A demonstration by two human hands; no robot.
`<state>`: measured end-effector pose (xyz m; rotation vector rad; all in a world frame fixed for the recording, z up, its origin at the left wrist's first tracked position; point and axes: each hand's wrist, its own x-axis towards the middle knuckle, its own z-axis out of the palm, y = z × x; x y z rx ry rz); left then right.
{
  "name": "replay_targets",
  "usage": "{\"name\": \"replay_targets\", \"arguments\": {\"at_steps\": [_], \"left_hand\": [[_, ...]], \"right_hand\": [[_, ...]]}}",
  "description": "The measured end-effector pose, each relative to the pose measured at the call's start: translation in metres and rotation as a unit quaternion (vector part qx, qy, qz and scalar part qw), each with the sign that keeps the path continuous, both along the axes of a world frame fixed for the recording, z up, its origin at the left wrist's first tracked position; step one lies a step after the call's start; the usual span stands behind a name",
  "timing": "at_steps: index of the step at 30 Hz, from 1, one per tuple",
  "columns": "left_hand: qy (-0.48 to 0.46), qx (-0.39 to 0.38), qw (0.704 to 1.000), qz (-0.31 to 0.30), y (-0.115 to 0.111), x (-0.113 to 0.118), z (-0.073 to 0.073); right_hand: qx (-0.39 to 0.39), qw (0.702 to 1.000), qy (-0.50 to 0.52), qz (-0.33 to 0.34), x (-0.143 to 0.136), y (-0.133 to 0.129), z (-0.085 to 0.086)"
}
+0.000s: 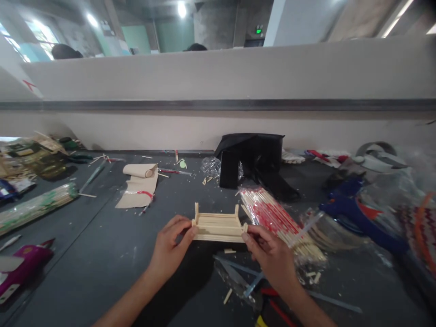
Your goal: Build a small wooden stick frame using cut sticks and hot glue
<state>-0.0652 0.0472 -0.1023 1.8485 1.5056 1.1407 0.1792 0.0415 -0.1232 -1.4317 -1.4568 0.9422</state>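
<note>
Between my two hands is a small wooden stick frame [218, 230], built of pale sticks with two short posts standing up at its back corners. My left hand [172, 247] pinches its left end between thumb and fingers. At the right end, my right hand [270, 256] grips a front corner the same way. The frame is held a little above the dark table [102, 259]. A short stick piece [230, 251] lies just below it. Behind my right hand rests a plastic pack of red and pale sticks [272, 211].
A blue glue gun [364, 213] lies at the right, a magenta tool [25, 268] at the left. Red-handled pliers [275, 309] sit by my right forearm. Further back are a brown paper roll [139, 181] and a black bag [252, 154]. A low wall [218, 77] closes the far side.
</note>
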Motion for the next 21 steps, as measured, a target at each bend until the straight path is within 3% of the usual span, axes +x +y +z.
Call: {"name": "replay_targets", "arguments": {"at_steps": [5, 9, 15, 21], "left_hand": [[-0.018, 0.004, 1.000, -0.008, -0.006, -0.004, -0.015], [-0.084, -0.034, 0.996, 0.001, -0.011, -0.007, -0.016], [-0.249, -0.060, 0.967, -0.003, -0.012, -0.008, 0.001], [-0.316, -0.150, 0.937, -0.021, -0.010, -0.009, 0.026]], "right_hand": [[-0.013, 1.000, -0.013, 0.009, -0.003, 0.005, -0.003], [-0.036, 0.999, 0.023, -0.002, -0.008, 0.011, 0.007], [-0.071, 0.993, 0.099, 0.008, -0.012, 0.020, 0.040], [-0.086, 0.983, 0.143, 0.072, -0.012, 0.028, 0.070]]}}
